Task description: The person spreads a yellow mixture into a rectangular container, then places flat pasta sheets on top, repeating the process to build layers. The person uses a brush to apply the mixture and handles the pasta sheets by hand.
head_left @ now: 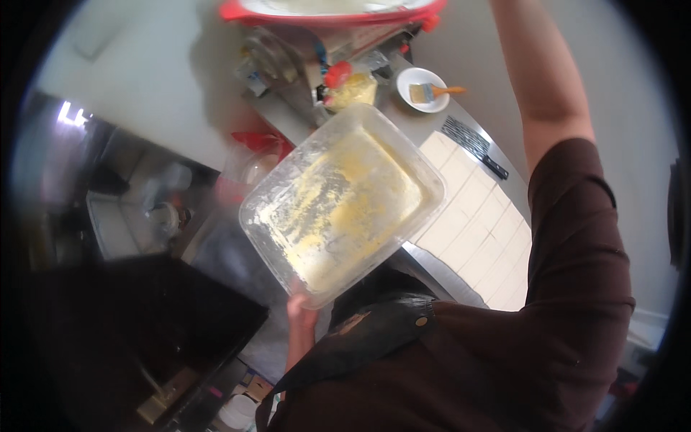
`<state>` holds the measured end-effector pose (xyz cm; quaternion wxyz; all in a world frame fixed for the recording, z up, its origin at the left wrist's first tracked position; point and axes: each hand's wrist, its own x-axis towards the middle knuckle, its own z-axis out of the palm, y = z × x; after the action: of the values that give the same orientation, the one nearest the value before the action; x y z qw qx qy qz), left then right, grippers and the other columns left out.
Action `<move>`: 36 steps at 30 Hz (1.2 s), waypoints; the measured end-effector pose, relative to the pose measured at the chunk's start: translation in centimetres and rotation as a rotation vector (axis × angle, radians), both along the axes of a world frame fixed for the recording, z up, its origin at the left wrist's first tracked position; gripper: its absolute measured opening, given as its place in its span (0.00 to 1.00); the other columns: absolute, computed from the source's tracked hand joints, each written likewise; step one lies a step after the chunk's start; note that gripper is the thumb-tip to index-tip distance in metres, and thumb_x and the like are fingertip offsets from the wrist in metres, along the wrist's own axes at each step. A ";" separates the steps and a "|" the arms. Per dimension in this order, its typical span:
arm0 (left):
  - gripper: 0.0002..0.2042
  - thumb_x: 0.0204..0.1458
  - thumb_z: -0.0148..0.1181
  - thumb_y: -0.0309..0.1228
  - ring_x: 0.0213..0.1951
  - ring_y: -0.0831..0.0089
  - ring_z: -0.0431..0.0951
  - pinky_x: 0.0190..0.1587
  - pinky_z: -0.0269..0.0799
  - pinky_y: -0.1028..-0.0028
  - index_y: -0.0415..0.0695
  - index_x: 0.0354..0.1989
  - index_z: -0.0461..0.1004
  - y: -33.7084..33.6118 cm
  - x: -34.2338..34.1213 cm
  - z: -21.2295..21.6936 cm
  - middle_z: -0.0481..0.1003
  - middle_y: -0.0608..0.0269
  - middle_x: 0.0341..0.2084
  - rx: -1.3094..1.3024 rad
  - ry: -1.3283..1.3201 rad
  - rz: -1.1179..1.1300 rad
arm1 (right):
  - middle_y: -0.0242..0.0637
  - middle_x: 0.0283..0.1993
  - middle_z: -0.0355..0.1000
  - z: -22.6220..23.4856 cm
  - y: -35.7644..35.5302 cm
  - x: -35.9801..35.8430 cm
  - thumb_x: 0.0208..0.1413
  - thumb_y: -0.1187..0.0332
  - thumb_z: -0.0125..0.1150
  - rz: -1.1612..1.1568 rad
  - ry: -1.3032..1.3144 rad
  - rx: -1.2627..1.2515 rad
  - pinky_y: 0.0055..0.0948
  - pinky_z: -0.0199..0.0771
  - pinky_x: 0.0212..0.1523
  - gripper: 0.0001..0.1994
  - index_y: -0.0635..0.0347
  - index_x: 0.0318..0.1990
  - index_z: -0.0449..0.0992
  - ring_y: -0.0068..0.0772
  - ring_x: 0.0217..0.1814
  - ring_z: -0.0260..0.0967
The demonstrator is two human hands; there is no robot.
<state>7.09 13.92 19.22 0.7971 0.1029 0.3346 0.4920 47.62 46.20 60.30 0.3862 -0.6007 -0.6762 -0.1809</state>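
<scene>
In the head view, the left hand's [302, 311] fingers are clamped on a lower corner of the tub [426, 171], held up by the worktop [414, 127]; the right hand is out of frame, fingers untellable. Streaked with yellow residue [353, 205], the tub looks light, stiff, perhaps slippery, best gripped by its rim. A bowl [425, 75] holds a brush [423, 93].

Up on the wearer's head, the left fisheye lens peers down over that dark brown short-sleeved shirt [468, 360], the translucent rectangular plastic tub [345, 205] close, the smooth grey tabletop [419, 129] beyond.
</scene>
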 end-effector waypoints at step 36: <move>0.38 0.27 0.48 0.24 0.57 0.55 0.58 0.59 0.54 0.63 0.36 0.57 0.54 -1.3 1.1 2.7 0.59 0.49 0.54 -0.227 0.223 0.158 | 0.45 0.29 0.72 -46.2 -17.3 16.7 0.45 0.65 0.58 -0.147 0.449 -0.845 0.34 0.68 0.35 0.10 0.61 0.32 0.74 0.43 0.32 0.69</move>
<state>8.19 12.64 21.89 0.7204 0.0396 0.4814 0.4977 64.37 28.91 14.14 0.2313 -0.7754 -0.5461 0.2169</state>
